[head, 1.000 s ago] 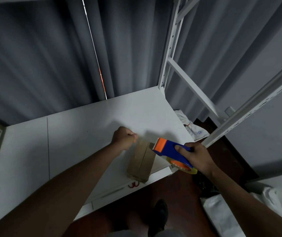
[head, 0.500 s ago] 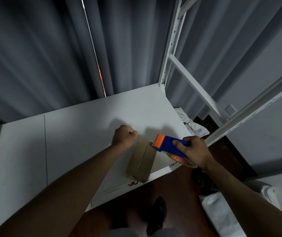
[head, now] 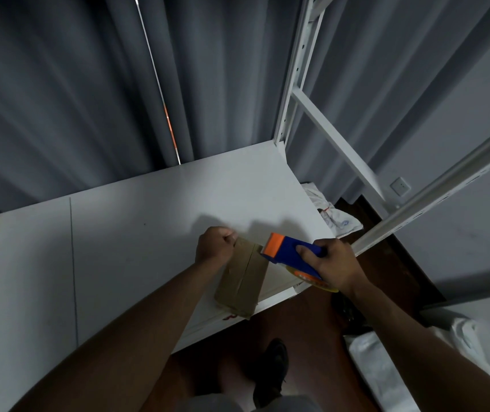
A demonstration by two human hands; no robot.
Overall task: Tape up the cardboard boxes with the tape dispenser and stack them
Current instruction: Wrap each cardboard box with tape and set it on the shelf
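Grey curtains (head: 59, 99) hang behind a white shelf (head: 119, 248). On its front right corner lies a small cardboard box (head: 242, 281); the left hand (head: 214, 246), fisted, presses the box's far left end. Just right, the right hand (head: 334, 267) grips a blue-and-orange tape dispenser (head: 291, 252), nose touching the box's far end.

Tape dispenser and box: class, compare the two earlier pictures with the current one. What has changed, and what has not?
The right hand has brought the tape dispenser leftward until its orange nose meets the cardboard box. Unchanged: its grip on the dispenser, the left hand fisted at the box's far end, and the box on the white shelf.
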